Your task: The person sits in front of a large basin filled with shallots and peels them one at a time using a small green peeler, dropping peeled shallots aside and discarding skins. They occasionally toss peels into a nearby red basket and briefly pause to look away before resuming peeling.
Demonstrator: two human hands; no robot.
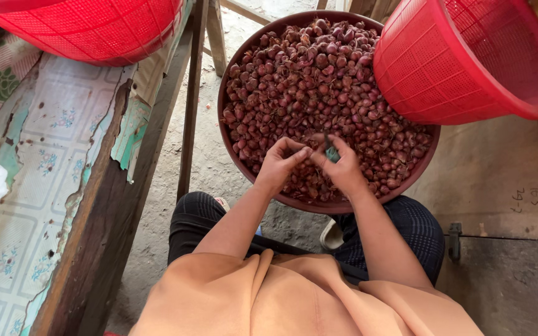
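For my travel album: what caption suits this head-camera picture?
Two hands, left and right, work a shallot over a heaped brown basin beside red baskets.

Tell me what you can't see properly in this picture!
- Head view: what the left hand and right hand pinch between them; the fingers cover it.
- The dark thin tool in the right hand: too small to tell its kind.
- The far red basket: cut off by the top edge.
- Part of the shallots in the brown bowl: hidden behind the near red basket.
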